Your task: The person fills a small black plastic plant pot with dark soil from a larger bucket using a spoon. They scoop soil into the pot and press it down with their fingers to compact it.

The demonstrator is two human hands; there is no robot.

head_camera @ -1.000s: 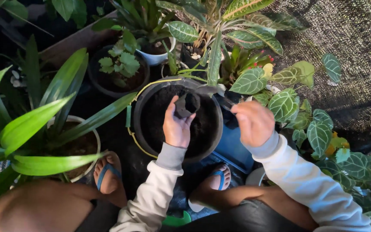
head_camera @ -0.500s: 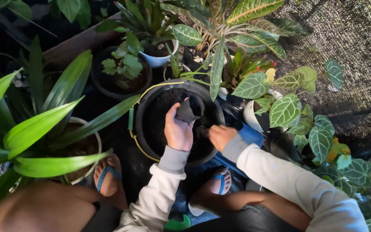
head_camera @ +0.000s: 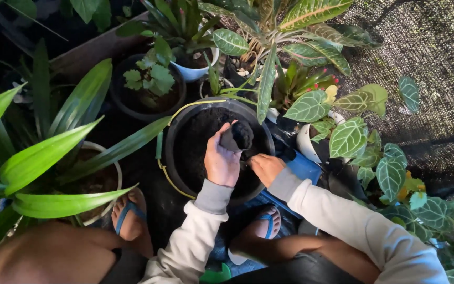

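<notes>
Right hand lower, beside small pot

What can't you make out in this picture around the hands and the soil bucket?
- Head view: right hand fingertips, sunk in dark soil.
- Black bucket bottom, covered by soil.
- Dark lump in the left hand: its underside, hidden by fingers.
- Green object, cut off by the bottom edge.

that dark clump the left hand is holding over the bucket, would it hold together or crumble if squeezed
The dark clump looks like moist soil, matching the dark mix filling the black bucket, so it would probably crumble under a firm squeeze. The left hand cups it loosely, which suggests it is fairly light. Its matte, lumpy surface looks unlikely to slip.
</notes>
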